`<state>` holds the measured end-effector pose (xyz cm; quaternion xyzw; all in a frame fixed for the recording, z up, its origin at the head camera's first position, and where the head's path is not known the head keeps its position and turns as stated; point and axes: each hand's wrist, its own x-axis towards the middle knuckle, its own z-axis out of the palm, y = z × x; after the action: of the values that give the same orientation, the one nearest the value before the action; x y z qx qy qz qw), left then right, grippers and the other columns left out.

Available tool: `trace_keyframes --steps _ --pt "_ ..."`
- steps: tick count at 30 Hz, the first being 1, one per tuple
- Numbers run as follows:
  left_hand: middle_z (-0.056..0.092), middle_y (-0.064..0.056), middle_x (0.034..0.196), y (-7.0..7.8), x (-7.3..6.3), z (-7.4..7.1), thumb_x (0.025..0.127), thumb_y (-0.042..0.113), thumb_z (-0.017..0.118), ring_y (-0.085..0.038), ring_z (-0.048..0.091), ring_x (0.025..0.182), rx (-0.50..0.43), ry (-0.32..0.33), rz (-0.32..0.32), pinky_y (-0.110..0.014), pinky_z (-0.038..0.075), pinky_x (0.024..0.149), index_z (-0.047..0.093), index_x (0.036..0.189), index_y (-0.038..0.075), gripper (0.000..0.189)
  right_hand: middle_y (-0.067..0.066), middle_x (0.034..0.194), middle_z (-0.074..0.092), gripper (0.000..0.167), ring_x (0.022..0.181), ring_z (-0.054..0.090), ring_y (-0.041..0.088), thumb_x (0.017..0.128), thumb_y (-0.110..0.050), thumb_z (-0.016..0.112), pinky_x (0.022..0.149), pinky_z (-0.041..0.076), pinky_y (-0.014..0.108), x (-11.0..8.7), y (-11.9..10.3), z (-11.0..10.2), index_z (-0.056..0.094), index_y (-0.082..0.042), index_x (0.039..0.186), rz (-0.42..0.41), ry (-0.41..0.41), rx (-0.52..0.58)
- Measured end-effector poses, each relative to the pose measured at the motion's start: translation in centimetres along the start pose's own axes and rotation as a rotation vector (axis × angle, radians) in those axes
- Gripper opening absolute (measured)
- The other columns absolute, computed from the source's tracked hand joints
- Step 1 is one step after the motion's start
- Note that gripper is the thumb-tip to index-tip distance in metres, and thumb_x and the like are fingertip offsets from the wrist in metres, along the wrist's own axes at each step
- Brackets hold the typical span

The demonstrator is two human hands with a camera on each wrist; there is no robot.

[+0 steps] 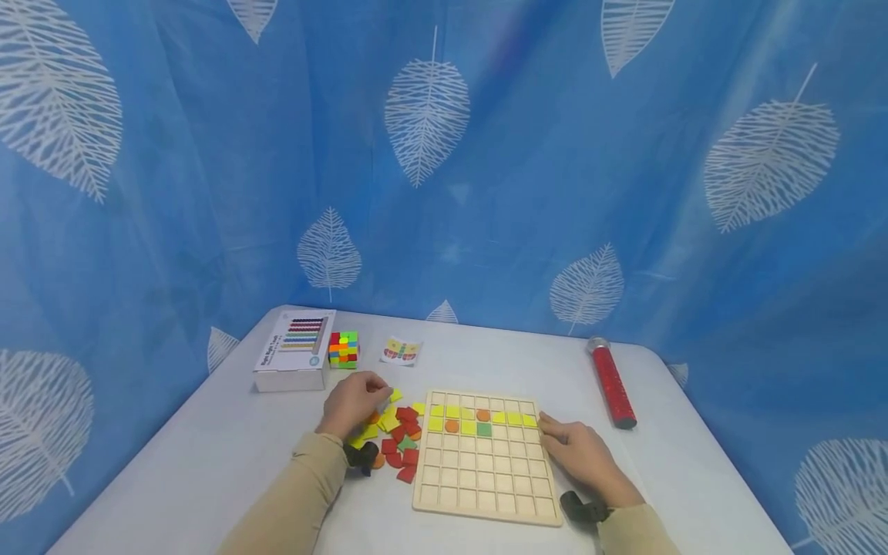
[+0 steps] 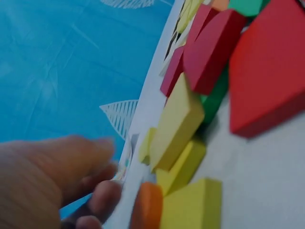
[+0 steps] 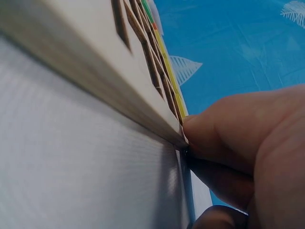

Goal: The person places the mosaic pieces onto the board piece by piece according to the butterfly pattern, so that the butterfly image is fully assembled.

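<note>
Head view: left hand [image 1: 356,402] is over the loose pile on the worktop [image 1: 479,538], fingers bent, tips right next to a yellow piece [image 1: 396,395]. Left wrist view gives loosely curled, blurry fingers beside the pile; can't tell whether they pinch anything. Right hand [image 1: 584,453] has fingers extended, resting against the right edge of the wooden grid board [image 1: 486,483]; the right wrist view puts a fingertip at the board's corner.

Board lies flat on the worktop between the two hands. Second row from far side: yellow pieces with one orange disc [image 1: 483,415] mid-row. Third row, left part: yellow square, another orange disc [image 1: 452,425], yellow square, green square [image 1: 483,429].

Pile is just left of the board: red pieces [image 1: 411,456], yellow ones, some orange, some green, several overlapping. Left wrist view has yellow pieces and an orange round one [image 2: 147,207] nearest the fingers.

Far left of worktop: white box [image 1: 290,376] with bead rows printed on top, colourful puzzle cube [image 1: 344,351] beside it, then a small printed card [image 1: 401,351]. Right side: red tube [image 1: 613,385], silver-coloured far end. Backdrop: blue curtain [image 1: 499,231], white leaf print.
</note>
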<state>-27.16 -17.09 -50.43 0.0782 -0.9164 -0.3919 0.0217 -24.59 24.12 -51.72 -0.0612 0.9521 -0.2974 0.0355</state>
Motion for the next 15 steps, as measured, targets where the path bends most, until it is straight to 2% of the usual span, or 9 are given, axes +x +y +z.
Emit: trace_keyframes --steps 4,9,15 --pt "0.065 0.0 0.084 0.01 -0.32 -0.25 0.089 0.038 0.079 -0.021 0.058 0.076 0.072 -0.073 0.003 -0.035 0.049 0.071 0.073 0.097 0.018 0.022 -0.001 0.152 0.053 0.044 0.145 0.045 0.035 0.098 -0.027 0.065 0.115 0.037 0.058 -0.07 0.03 0.09 0.063 -0.013 0.14 0.002 -0.004 -0.003" --pt "0.065 0.0 0.08 0.07 -0.57 -0.54 0.084 0.039 0.084 -0.021 0.058 0.074 0.117 -0.121 0.009 -0.035 0.048 0.07 0.071 0.087 0.018 0.025 -0.001 0.153 0.053 0.044 0.145 0.044 0.036 0.098 -0.027 0.065 0.115 0.037 0.058 -0.09 -0.1 -0.03 0.063 -0.013 0.14 0.001 -0.007 0.005" --pt "0.064 0.0 0.079 -0.46 -0.37 -0.59 0.086 0.039 0.082 -0.021 0.057 0.073 0.144 -0.092 0.013 -0.035 0.047 0.07 0.071 0.087 0.017 0.024 -0.001 0.153 0.053 0.043 0.144 0.045 0.038 0.098 -0.027 0.064 0.114 0.037 0.06 -0.09 -0.19 -0.09 0.064 -0.013 0.139 -0.015 0.002 -0.01"
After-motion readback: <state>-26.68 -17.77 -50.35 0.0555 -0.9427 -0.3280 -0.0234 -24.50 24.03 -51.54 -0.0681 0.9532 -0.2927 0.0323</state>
